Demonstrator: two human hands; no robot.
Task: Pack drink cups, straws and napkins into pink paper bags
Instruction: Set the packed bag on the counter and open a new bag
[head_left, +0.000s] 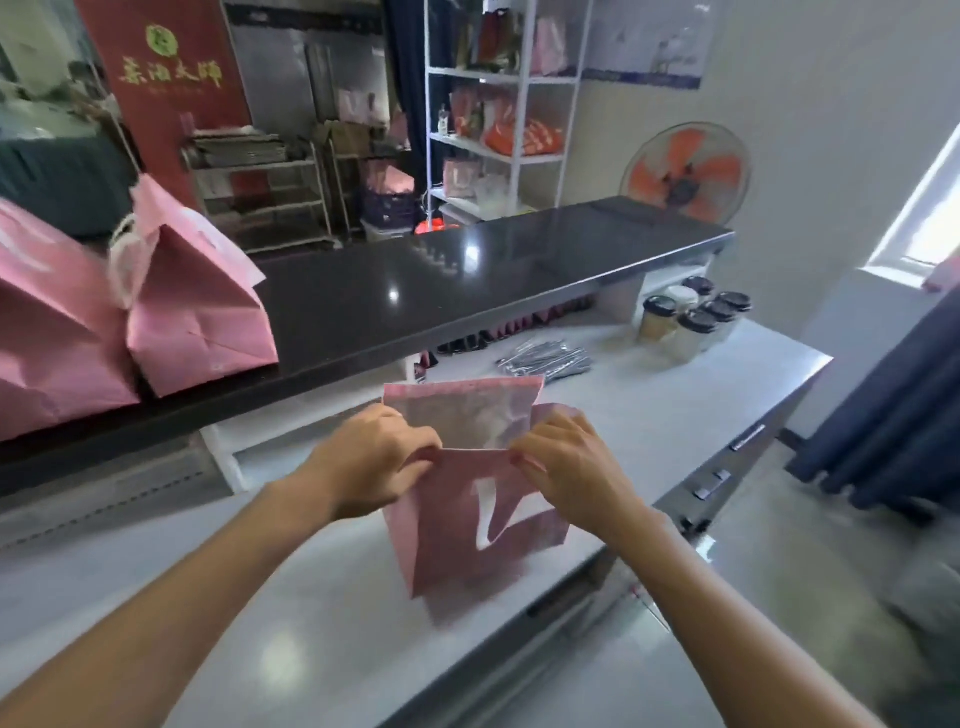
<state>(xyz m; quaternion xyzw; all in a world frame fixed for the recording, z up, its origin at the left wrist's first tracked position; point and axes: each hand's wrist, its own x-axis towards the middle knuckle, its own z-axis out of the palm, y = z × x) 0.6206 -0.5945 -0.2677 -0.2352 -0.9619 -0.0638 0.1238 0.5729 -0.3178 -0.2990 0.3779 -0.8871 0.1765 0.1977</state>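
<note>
Both hands are pinching the top edge of an upright pink paper bag with a white logo (467, 525) near the white desk's (322, 613) front edge. Left hand (379, 462) fingers curl over the near rim, right hand (566, 467) does the same. Lidded drink cups (691, 319) sit at the far right corner.

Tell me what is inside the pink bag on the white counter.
The pink bag stands open, both hands, left hand and right hand, pinching its near rim. Only the pale inner back wall shows; the near wall hides anything lower inside.

Shop back room behind a counter

A glossy black counter top (467, 280) runs above a white worktop (311, 623) — white shelving (519, 104) and an orange-bladed fan (685, 174) behind, pale wall (831, 104), daylight from a window (930, 218) at right.
</note>
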